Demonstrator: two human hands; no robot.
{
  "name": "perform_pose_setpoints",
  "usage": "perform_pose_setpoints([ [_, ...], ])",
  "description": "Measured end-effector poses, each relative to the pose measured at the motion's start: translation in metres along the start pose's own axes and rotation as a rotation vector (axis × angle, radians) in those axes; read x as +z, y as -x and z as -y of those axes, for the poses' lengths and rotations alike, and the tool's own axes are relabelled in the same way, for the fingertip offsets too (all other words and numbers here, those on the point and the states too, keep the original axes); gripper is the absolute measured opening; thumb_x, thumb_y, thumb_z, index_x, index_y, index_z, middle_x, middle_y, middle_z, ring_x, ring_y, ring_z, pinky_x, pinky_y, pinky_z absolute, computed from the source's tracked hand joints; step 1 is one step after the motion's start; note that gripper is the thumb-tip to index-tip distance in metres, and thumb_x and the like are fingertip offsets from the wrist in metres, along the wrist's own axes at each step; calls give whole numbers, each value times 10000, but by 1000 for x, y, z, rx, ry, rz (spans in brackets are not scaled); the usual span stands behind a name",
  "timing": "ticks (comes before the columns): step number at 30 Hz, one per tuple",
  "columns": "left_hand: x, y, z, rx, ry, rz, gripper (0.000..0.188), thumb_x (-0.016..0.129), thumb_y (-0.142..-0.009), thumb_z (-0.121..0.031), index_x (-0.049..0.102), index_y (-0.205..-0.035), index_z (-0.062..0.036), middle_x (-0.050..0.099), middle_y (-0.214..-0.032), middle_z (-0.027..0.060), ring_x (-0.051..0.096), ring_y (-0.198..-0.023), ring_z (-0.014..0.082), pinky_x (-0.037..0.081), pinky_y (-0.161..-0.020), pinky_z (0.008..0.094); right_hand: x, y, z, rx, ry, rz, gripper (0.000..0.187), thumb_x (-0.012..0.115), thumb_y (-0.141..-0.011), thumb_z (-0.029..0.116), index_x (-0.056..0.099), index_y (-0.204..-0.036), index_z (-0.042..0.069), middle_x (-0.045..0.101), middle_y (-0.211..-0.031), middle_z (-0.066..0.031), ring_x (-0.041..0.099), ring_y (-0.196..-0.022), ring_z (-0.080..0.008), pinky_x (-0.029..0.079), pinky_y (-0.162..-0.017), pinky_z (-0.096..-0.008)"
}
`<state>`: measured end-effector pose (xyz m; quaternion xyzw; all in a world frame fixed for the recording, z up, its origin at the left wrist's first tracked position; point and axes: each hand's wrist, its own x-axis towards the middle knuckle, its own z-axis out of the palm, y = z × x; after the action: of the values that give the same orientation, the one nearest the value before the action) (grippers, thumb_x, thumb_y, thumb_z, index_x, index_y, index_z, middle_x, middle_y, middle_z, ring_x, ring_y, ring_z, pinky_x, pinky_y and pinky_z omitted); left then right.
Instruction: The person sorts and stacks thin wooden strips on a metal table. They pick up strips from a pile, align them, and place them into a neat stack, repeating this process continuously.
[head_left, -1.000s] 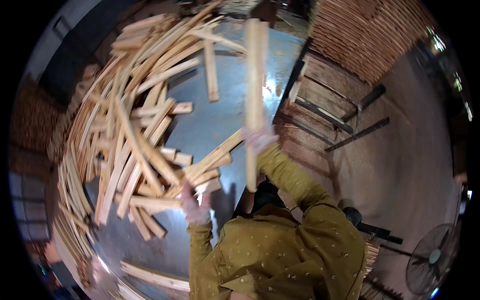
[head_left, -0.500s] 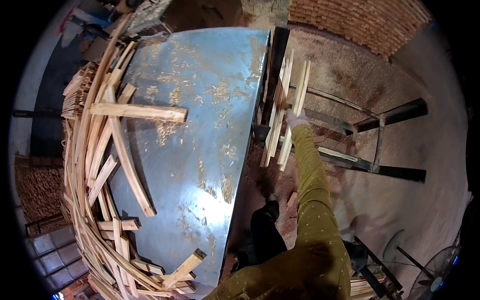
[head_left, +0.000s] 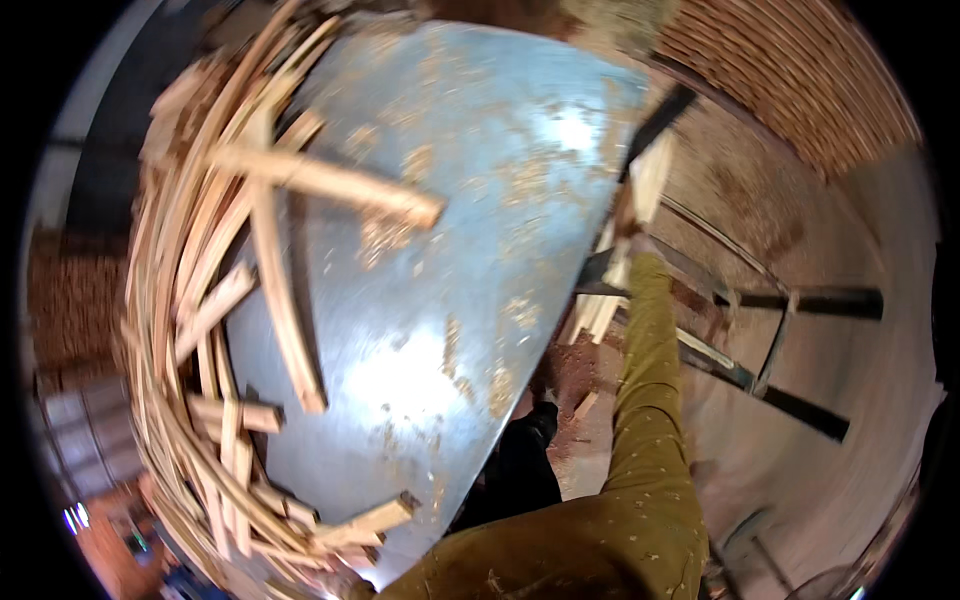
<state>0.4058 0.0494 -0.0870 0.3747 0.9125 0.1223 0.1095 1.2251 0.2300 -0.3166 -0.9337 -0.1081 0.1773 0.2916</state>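
My right arm, in a mustard sleeve, reaches forward past the metal table's right edge. My right hand (head_left: 640,244) is at several pale wooden strips (head_left: 652,178) lying side by side on a dark metal stand (head_left: 830,302); its fingers are blurred and partly hidden. Low in the picture, my left hand (head_left: 346,582) is beside the near ends of a pile of long wooden strips (head_left: 165,300), and its fingers do not show clearly. One loose strip (head_left: 330,182) juts from that pile across the metal table (head_left: 470,300).
Wood shavings (head_left: 385,235) are scattered over the tabletop. A large stack of wooden strips (head_left: 790,80) stands at the far right. My shoe (head_left: 543,418) is on the floor between table and stand, near a small wood scrap (head_left: 586,405).
The view has turned, so the table and stand appear shifted right and tilted. The pale strips on the stand, spread apart before, now appear closer together beside my right hand.
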Motion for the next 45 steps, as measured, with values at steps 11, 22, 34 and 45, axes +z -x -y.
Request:
perform_pose_setpoints([
  [11, -196, -34, 207, -816, -394, -105, 1118, 693, -772, -613, 91, -1568, -110, 142, -1606, 236, 127, -1499, 348, 154, -1195, 476, -78, 563, 125, -1037, -456, 647, 687, 651, -839, 421, 443, -1398, 80, 548, -1257, -195, 537, -1147, -338, 437, -972, -431],
  [22, -210, 19, 392, -897, 122, -48, 999, 777, -733, -395, 232, -1497, -53, 493, -1366, 255, 481, -1284, 377, 422, -1055, 428, 38, 962, 114, -1932, 878, 595, 885, 762, -765, 447, 381, -1466, 65, 541, -1275, -248, 538, -1190, -367, 418, -1027, -468],
  [34, -165, 30, 240, -592, 2223, 380, 551, 700, -878, -303, 522, -1285, 22, 668, -944, 122, 649, -741, 204, 562, -624, 297, 63, 1009, 154, -1550, 77, 1683, 446, 686, -915, 366, 639, -1223, 47, 686, -1060, -193, 645, -1059, -311, 516, -891, -386],
  [45, -174, 68, 281, -374, 602, 26, 458, 575, -932, -263, 531, -1338, -56, 669, -981, 159, 663, -832, 304, 532, -707, 381, 154, 976, 293, -2420, 794, 505, 889, 628, -842, 601, 313, -1505, 100, 399, -1465, -236, 420, -1334, -393, 372, -1091, -480],
])
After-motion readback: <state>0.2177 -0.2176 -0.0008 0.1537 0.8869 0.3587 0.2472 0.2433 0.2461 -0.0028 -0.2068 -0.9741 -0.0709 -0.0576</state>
